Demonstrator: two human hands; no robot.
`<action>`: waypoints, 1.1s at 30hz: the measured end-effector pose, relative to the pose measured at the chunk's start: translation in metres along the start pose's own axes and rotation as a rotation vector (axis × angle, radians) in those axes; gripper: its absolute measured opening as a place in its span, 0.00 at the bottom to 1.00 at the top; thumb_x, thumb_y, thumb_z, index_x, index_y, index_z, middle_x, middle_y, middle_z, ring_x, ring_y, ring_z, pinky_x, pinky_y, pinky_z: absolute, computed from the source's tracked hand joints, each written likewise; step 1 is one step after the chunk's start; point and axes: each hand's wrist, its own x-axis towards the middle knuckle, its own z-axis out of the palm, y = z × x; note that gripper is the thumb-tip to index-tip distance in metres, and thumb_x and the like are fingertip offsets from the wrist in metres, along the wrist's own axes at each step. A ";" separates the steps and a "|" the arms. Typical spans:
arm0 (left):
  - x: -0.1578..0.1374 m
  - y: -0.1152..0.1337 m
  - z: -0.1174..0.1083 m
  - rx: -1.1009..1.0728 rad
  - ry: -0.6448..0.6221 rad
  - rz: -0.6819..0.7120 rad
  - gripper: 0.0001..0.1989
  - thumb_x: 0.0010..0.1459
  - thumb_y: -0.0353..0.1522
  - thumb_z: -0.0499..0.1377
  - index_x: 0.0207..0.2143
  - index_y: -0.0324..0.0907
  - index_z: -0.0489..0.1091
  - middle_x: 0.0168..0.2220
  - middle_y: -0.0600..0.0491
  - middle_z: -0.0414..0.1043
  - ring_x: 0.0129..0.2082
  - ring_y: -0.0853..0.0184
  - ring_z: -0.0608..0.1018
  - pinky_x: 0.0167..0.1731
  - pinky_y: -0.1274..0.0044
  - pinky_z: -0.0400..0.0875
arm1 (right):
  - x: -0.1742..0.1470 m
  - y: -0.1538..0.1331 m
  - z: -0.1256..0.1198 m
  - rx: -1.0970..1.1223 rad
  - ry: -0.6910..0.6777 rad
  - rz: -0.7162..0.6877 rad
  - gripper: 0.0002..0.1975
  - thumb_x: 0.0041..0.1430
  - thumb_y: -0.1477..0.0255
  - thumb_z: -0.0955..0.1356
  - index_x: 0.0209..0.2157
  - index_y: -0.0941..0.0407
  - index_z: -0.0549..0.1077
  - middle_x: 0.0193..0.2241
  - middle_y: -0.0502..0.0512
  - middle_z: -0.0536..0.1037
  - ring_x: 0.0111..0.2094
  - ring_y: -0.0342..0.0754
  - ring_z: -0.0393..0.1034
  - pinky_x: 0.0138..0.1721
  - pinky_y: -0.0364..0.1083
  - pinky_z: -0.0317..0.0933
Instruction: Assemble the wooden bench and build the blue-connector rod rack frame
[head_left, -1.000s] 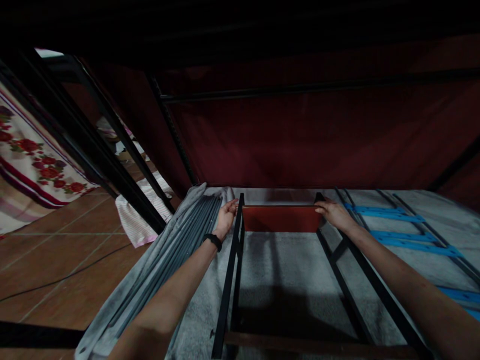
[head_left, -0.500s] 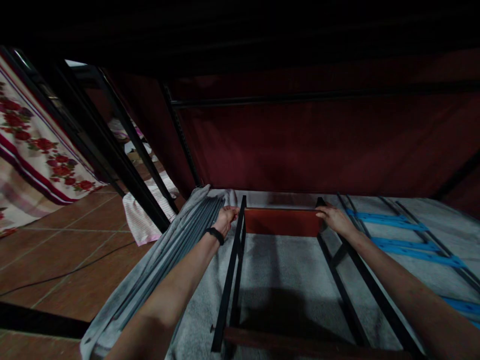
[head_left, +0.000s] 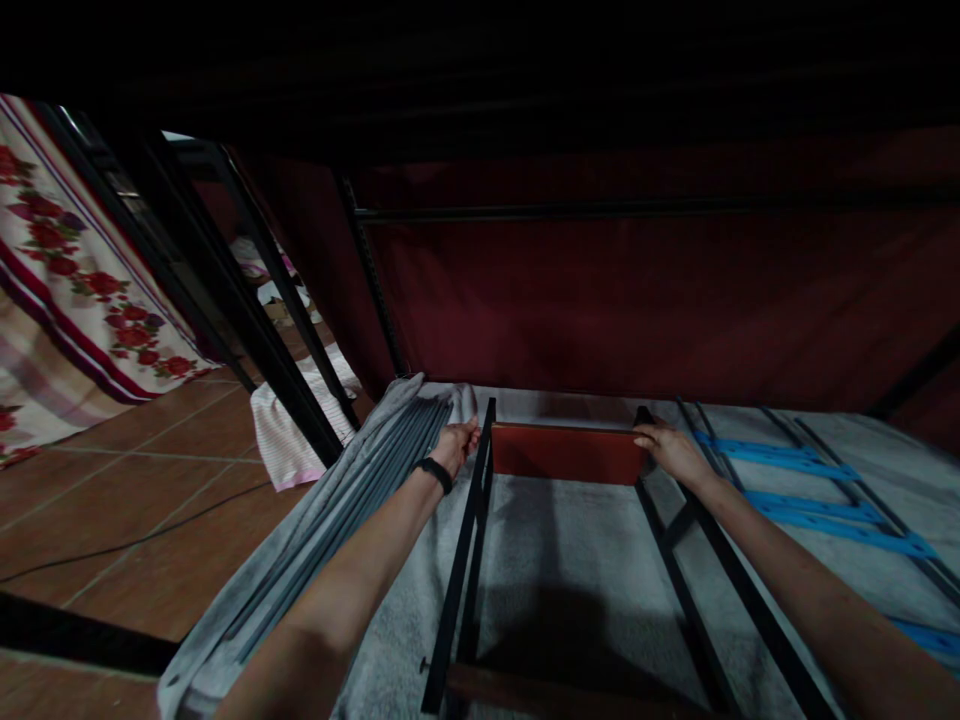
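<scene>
We have a black metal frame [head_left: 460, 560] in front of us on a grey blanket [head_left: 405, 630], with its long, slim bars running from near us toward the far side. A board [head_left: 564, 455] spans its far end, between the left and right bars. The board is a flat, reddish-brown rectangle, much wider than it is tall, with a plain, smooth-looking face and a thin, lighter line along its top edge. A second board [head_left: 570, 693], darker in the shadow, crosses the frame at the near end. A small screw [head_left: 424, 665] sticks out from the left bar, close to its near end.

Our right hand [head_left: 675, 455] grasps the upper right corner of the far board, fingertips at its edge. Our left hand [head_left: 456, 447], with a black band [head_left: 436, 474] at the wrist, has its fingers drawn together just beside the top of the left bar; we cannot tell whether it holds anything.

Left of the frame lies a bundle of grey rods [head_left: 382, 485] on the blanket. To the right, blue strips [head_left: 795, 458] lie across thin dark rods. Dark red cloth [head_left: 600, 310] hangs behind everything.
</scene>
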 end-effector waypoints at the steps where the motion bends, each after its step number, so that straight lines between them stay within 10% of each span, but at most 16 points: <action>1: 0.000 0.000 0.000 0.007 0.008 0.003 0.12 0.55 0.29 0.66 0.22 0.38 0.66 0.15 0.57 0.64 0.12 0.79 0.64 0.13 0.85 0.55 | 0.000 0.001 0.002 -0.002 0.009 0.002 0.15 0.64 0.70 0.63 0.45 0.55 0.80 0.45 0.59 0.82 0.47 0.56 0.76 0.51 0.53 0.68; 13: -0.011 0.002 0.002 0.041 -0.010 0.098 0.02 0.57 0.25 0.62 0.31 0.36 0.71 0.21 0.52 0.72 0.19 0.74 0.73 0.23 0.82 0.69 | -0.001 0.006 0.006 -0.017 0.033 -0.036 0.15 0.65 0.69 0.62 0.45 0.54 0.79 0.44 0.58 0.82 0.48 0.56 0.75 0.51 0.53 0.68; 20: -0.008 -0.004 0.003 0.098 0.055 0.061 0.11 0.56 0.32 0.65 0.24 0.39 0.67 0.15 0.57 0.64 0.13 0.78 0.64 0.14 0.84 0.55 | -0.001 0.008 0.008 -0.020 0.026 -0.023 0.16 0.65 0.68 0.62 0.47 0.55 0.79 0.45 0.60 0.81 0.49 0.57 0.75 0.52 0.54 0.68; 33: -0.011 -0.004 0.005 0.069 0.049 0.079 0.09 0.53 0.32 0.66 0.27 0.38 0.69 0.17 0.58 0.65 0.15 0.77 0.65 0.18 0.82 0.58 | -0.002 0.002 0.003 -0.001 0.027 -0.012 0.16 0.65 0.69 0.62 0.46 0.55 0.79 0.46 0.60 0.81 0.47 0.56 0.76 0.50 0.52 0.69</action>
